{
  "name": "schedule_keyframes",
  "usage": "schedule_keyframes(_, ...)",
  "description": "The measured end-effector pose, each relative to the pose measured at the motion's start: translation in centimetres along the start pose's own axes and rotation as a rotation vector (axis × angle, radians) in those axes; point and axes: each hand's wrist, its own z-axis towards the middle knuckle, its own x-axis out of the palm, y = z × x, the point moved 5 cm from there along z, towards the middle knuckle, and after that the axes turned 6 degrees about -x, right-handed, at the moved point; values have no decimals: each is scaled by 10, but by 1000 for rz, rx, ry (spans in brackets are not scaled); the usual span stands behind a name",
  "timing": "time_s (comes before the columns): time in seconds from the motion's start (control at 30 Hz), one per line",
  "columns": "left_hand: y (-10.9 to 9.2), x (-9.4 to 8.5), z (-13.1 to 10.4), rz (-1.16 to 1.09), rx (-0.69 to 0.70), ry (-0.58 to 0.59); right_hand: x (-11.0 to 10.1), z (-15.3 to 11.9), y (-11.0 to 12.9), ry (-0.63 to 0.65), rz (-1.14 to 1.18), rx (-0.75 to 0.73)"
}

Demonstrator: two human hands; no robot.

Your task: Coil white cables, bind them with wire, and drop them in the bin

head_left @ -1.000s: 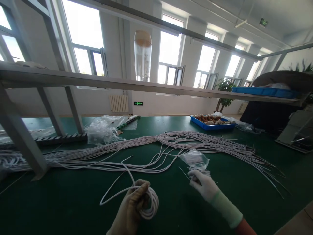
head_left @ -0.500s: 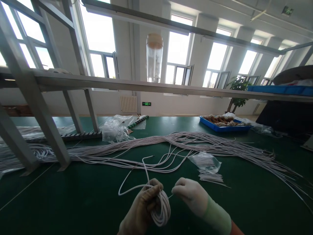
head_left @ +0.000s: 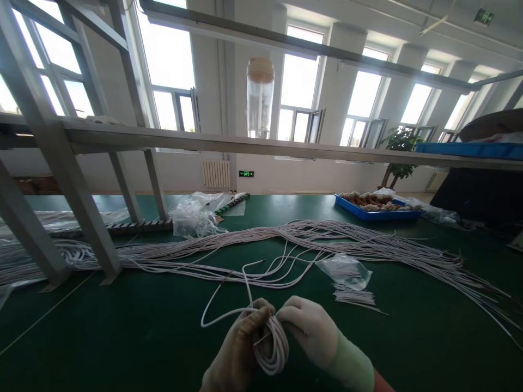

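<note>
My left hand, in a stained glove, is closed around a coil of white cable at the bottom centre. A loose loop and a free cable end stick out above and left of it. Just right of the coil, my gloved right hand is pinched at the coil's upper edge; what its fingertips hold is hidden. A thin white piece crosses the coil's opening. Beyond the hands lies a long bundle of white cables.
Short white strips lie by a clear plastic bag on the green table. A blue tray stands at the back right. Metal shelf posts rise at left; a shelf holding a bottle spans above.
My right hand has moved left, closing the gap to the coil. The thin white piece that stretched between the hands now shows across the coil's opening. The view has shifted slightly.
</note>
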Motion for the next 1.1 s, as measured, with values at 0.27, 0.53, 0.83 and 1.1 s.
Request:
schedule_keyframes(0.27, 10, -9, 8, 40, 42, -46, -7, -10, 10, -67, 213, 221)
schedule_keyframes(0.53, 17, -23, 8, 337, 165, -211, 16, -7, 22, -61, 174, 348)
schedule_keyframes(0.83, -1, 0, 1, 150, 156, -97, 22, -9, 17, -248, -20, 83)
schedule_keyframes(1.1, 9, -14, 12, 154, 122, -107, 28, -4, 11, -268, -129, 105)
